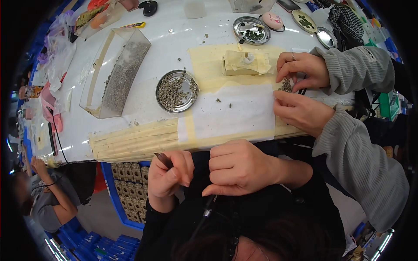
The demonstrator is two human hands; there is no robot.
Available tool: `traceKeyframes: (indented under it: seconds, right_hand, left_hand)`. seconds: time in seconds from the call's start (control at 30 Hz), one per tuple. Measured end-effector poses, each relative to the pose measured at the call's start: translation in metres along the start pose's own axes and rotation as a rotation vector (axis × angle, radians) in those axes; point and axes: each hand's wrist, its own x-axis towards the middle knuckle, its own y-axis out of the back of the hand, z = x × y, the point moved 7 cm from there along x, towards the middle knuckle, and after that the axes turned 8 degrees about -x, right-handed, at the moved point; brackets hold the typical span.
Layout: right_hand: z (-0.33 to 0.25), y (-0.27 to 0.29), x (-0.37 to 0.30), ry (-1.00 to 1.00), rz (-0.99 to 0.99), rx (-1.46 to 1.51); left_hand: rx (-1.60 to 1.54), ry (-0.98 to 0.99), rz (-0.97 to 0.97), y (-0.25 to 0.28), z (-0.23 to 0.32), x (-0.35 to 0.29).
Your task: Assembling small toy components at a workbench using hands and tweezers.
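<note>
The left hand (170, 177) has a narrow grip around a dark brown tool (163, 160), at the near edge of the surface (170, 41). The right hand (239, 167) is curled just beside it; I cannot tell whether that grip holds anything. Beyond them, 1 round metal dish (187, 103) of small greyish parts (172, 90) sits at the left edge of a white sheet (237, 122)
</note>
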Motion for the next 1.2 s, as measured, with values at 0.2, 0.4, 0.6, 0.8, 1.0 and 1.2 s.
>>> traceKeyframes:
  seconds: [0.2,0.4,0.6,0.8,1.0,1.2]
  right_hand:
    - [0.008,0.011,-0.001,-0.075,0.120,-0.110]
    - [0.038,0.051,-0.013,-0.368,0.420,-0.655]
    - [0.047,0.050,-0.015,-0.477,0.341,-0.725]
    - [0.053,0.046,-0.011,-0.448,0.312,-0.723]
    - [0.051,0.032,0.003,-0.376,0.251,-0.663]
    - [0.052,0.041,0.003,-0.421,0.373,-0.689]
  left_hand:
    - [-0.151,-0.066,-0.016,0.008,0.012,0.002]
    - [-0.162,-0.071,0.011,0.011,0.010,0.000]
    - [-0.172,-0.078,-0.004,0.006,0.008,0.005]
    - [-0.178,-0.072,-0.004,0.010,0.007,0.004]
    - [-0.178,-0.072,0.007,0.010,0.007,0.007]
    - [-0.172,-0.079,0.017,0.014,0.008,0.003]
